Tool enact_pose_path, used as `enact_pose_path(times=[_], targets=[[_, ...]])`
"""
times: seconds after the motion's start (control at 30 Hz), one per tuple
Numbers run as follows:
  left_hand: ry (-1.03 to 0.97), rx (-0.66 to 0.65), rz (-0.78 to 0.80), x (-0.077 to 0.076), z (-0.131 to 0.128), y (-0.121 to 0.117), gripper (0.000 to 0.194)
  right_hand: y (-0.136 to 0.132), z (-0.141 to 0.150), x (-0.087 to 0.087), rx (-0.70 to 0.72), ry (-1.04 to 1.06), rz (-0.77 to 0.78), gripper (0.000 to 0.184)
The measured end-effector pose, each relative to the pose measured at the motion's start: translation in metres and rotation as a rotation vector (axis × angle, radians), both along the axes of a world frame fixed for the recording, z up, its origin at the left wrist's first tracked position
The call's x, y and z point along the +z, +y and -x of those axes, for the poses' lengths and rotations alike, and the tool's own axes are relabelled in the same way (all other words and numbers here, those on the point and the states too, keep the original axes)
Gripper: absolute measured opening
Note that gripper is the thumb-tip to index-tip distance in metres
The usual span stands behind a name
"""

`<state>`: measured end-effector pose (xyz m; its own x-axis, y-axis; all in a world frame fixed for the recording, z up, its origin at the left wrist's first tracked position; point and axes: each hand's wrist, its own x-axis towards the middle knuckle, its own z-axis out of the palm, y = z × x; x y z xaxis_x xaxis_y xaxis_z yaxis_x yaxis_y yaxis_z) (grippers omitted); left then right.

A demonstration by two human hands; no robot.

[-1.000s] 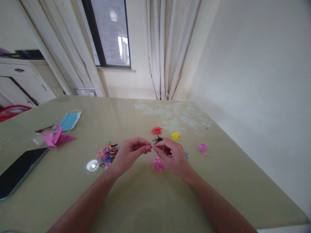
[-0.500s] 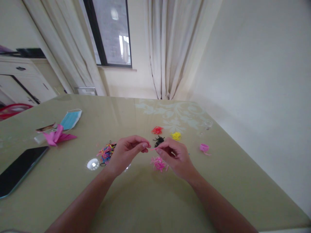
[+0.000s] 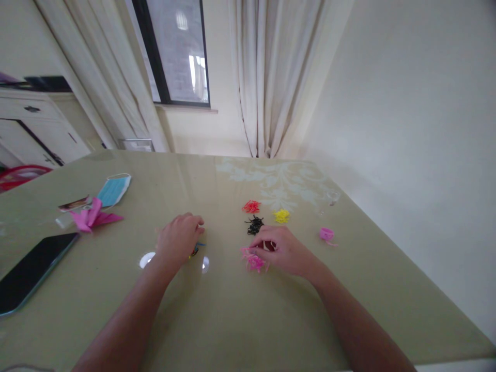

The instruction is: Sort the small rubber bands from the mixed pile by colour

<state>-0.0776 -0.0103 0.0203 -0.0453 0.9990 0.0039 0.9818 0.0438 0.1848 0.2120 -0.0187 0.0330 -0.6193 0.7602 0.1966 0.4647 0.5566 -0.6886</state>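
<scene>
My left hand (image 3: 179, 238) hovers over the pile of mixed-colour small rubber bands (image 3: 196, 250), hiding most of it; its fingers are loosely bent and apart, with nothing visible in them. At the pink pile of rubber bands (image 3: 256, 264), my right hand (image 3: 281, 249) has thumb and forefinger pinched on a pink rubber band (image 3: 245, 250), its fingertips over the top of that pile. Just behind lies a black pile of bands (image 3: 254, 225), with a red pile (image 3: 251, 206) farther back and a yellow pile (image 3: 281, 216) to the right.
On the right lies a small pink ring-shaped roll (image 3: 326, 234). Leftward are a phone (image 3: 34, 268), a pink folded-paper figure (image 3: 93, 216) and a blue face mask (image 3: 114, 191). The glossy table (image 3: 232, 320) meets a wall on the right.
My hands have come apart from the pink band stretched between them. The left moved left and back over the mixed pile; the right lowered to the pink pile.
</scene>
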Motion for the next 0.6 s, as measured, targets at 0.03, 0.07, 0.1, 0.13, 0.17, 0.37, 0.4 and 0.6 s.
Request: enact_pose_path(times=[0.03, 0.07, 0.1, 0.13, 0.17, 0.37, 0.4, 0.6], targets=[[0.005, -0.004, 0.001, 0.0, -0.001, 0.0, 0.029, 0.0, 0.0, -0.002, 0.014, -0.036, -0.001, 0.018], [0.004, -0.008, -0.002, -0.001, -0.002, 0.0, 0.029, 0.001, 0.001, -0.004, 0.023, -0.064, -0.008, 0.02], [0.001, -0.016, -0.008, -0.002, -0.003, 0.001, 0.029, 0.001, 0.001, -0.006, 0.026, -0.084, -0.02, 0.022], [0.0, -0.028, -0.015, -0.003, -0.003, 0.001, 0.028, 0.001, 0.001, -0.008, 0.025, -0.098, -0.035, 0.022], [-0.003, -0.042, -0.023, -0.005, -0.002, 0.002, 0.027, 0.002, 0.001, -0.009, 0.02, -0.106, -0.047, 0.021], [-0.078, -0.093, -0.078, -0.022, 0.004, 0.01, 0.024, 0.004, -0.001, -0.012, -0.006, -0.126, -0.052, 0.015], [-0.071, -0.095, -0.08, -0.023, 0.004, 0.011, 0.024, 0.005, -0.001, -0.011, -0.021, -0.125, -0.053, 0.015], [-0.188, -0.128, -0.225, -0.017, -0.008, 0.011, 0.026, 0.006, 0.002, -0.008, -0.178, -0.051, -0.089, 0.008]])
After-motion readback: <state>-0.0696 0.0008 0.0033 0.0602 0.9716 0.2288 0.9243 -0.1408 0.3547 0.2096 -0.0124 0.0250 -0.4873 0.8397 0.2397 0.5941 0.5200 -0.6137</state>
